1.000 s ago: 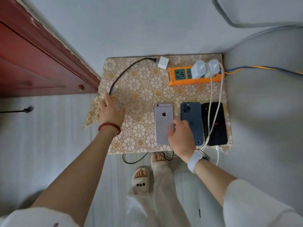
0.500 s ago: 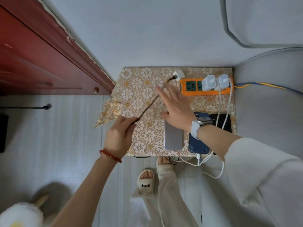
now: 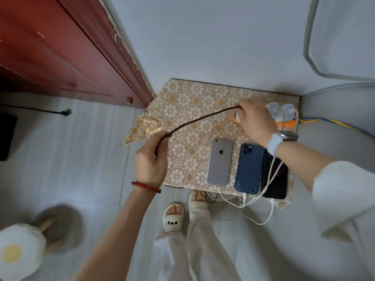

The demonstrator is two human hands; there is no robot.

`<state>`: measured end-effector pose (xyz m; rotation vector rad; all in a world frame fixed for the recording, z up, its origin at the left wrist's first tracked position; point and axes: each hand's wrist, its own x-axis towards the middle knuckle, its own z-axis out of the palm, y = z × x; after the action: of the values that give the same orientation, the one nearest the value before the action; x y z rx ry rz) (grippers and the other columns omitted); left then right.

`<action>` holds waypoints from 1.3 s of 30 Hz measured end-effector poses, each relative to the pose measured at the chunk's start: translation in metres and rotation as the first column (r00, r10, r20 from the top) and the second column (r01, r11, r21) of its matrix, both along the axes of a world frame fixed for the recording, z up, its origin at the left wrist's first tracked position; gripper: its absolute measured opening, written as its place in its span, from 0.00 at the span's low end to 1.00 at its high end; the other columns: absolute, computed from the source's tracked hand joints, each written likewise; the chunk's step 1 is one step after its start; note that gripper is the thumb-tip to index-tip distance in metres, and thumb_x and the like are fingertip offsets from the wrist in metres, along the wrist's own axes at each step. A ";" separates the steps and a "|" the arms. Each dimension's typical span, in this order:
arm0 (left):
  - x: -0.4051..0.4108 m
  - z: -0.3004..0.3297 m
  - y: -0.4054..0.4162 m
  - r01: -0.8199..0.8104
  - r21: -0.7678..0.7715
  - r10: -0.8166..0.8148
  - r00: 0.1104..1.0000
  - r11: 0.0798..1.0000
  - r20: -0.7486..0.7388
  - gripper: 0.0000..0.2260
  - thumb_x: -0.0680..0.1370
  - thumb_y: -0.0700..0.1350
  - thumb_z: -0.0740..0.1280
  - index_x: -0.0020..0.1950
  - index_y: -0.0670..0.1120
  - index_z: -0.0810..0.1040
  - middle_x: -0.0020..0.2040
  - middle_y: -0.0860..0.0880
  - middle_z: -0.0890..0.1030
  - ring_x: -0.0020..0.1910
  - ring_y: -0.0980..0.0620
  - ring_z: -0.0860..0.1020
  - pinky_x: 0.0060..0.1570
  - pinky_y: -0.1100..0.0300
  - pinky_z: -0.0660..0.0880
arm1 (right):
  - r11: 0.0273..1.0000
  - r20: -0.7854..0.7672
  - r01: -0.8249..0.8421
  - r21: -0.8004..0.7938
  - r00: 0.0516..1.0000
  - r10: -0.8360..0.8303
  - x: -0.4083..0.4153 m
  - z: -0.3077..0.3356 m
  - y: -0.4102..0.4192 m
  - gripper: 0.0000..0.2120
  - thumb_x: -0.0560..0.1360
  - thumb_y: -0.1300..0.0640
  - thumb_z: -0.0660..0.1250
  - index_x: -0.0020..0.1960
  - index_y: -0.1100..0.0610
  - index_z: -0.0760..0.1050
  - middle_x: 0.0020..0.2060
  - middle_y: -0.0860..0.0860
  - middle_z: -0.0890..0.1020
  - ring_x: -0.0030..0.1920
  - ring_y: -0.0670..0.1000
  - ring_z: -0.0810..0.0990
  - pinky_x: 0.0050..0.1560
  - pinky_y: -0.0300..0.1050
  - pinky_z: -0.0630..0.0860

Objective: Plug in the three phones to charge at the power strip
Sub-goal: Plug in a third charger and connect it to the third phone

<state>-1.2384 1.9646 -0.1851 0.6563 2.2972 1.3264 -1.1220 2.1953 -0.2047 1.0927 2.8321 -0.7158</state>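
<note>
The patterned surface (image 3: 192,102) sits low against the wall, and at its far right edge lies the orange power strip (image 3: 286,124), mostly hidden behind the right hand (image 3: 254,122) and the two white adapters (image 3: 281,112) already seated in it. On the near right side three phones lie face down, side by side: the silver phone (image 3: 219,162) on the left, the blue phone (image 3: 250,169) in the middle, the black phone (image 3: 276,179) on the right, with white cables (image 3: 272,169) running over the last two toward the strip. The right hand is closed around the far end of the dark cable (image 3: 198,120), apparently with its white plug, at the strip's left end. The left hand (image 3: 151,159) pinches the same cable nearer, holding it taut above the surface. To seat the plug well, the left hand should give slack while the right lines the prongs square to the free socket and presses straight down, keeping clear of the neighbouring adapters.
</note>
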 end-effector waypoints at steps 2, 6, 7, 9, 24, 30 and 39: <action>0.002 -0.002 0.013 0.043 -0.013 -0.043 0.998 0.999 -0.046 0.12 0.74 0.42 0.62 0.53 0.39 0.79 0.40 0.51 0.79 0.36 0.63 0.73 0.37 0.79 0.68 | 0.997 -0.036 0.080 0.009 0.996 -0.080 0.009 0.005 0.014 0.10 0.77 0.61 0.57 0.52 0.64 0.75 0.47 0.61 0.80 0.46 0.59 0.77 0.44 0.45 0.68; 0.003 -0.004 0.042 0.174 -0.055 -0.179 0.980 0.983 -0.093 0.12 0.75 0.44 0.63 0.54 0.44 0.80 0.45 0.50 0.83 0.39 0.60 0.76 0.38 0.73 0.71 | 0.990 -0.035 0.135 0.035 0.990 -0.133 0.027 0.005 0.037 0.10 0.75 0.65 0.60 0.52 0.64 0.77 0.50 0.62 0.82 0.51 0.61 0.79 0.52 0.48 0.72; 0.003 -0.004 0.047 0.181 -0.066 -0.187 0.977 0.981 -0.099 0.12 0.75 0.45 0.63 0.55 0.45 0.80 0.45 0.49 0.83 0.37 0.57 0.76 0.36 0.72 0.72 | 0.989 -0.048 0.143 0.033 0.989 -0.142 0.030 0.004 0.041 0.10 0.75 0.65 0.60 0.51 0.63 0.78 0.49 0.62 0.83 0.51 0.61 0.80 0.53 0.49 0.73; 0.002 -0.007 0.057 0.161 -0.078 -0.169 0.980 0.984 -0.102 0.11 0.75 0.44 0.63 0.55 0.45 0.80 0.42 0.47 0.84 0.32 0.56 0.74 0.33 0.68 0.71 | 0.988 -0.067 0.153 0.027 0.986 -0.151 0.033 0.004 0.046 0.10 0.74 0.65 0.61 0.51 0.62 0.79 0.48 0.61 0.84 0.49 0.61 0.81 0.53 0.49 0.75; 0.000 -0.010 0.080 0.126 -0.180 -0.132 0.991 0.975 -0.020 0.10 0.76 0.44 0.63 0.56 0.47 0.79 0.38 0.44 0.83 0.27 0.58 0.70 0.30 0.63 0.66 | 0.984 -0.073 0.177 -0.002 0.982 -0.177 0.035 0.003 0.055 0.10 0.74 0.66 0.60 0.51 0.66 0.78 0.48 0.65 0.83 0.49 0.63 0.80 0.49 0.51 0.75; 0.000 -0.009 0.083 0.128 -0.196 -0.137 0.990 0.972 -0.032 0.10 0.76 0.43 0.63 0.55 0.46 0.80 0.35 0.43 0.82 0.26 0.59 0.69 0.28 0.64 0.65 | 0.990 -0.044 0.119 0.074 0.992 -0.116 0.042 -0.001 0.057 0.09 0.74 0.67 0.60 0.49 0.67 0.78 0.45 0.65 0.83 0.45 0.63 0.80 0.45 0.52 0.76; -0.002 -0.012 0.093 0.063 -0.229 -0.067 0.998 0.971 -0.008 0.11 0.77 0.44 0.62 0.57 0.46 0.79 0.33 0.47 0.78 0.26 0.58 0.68 0.26 0.64 0.63 | 0.973 -0.078 0.229 0.012 0.971 -0.227 0.043 -0.013 0.053 0.10 0.74 0.61 0.64 0.52 0.63 0.78 0.47 0.62 0.83 0.49 0.61 0.79 0.51 0.52 0.74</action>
<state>-1.2402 2.0581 -0.1972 0.6598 2.3727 1.0101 -1.0787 2.2487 -0.2179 1.4424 2.8102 -0.7579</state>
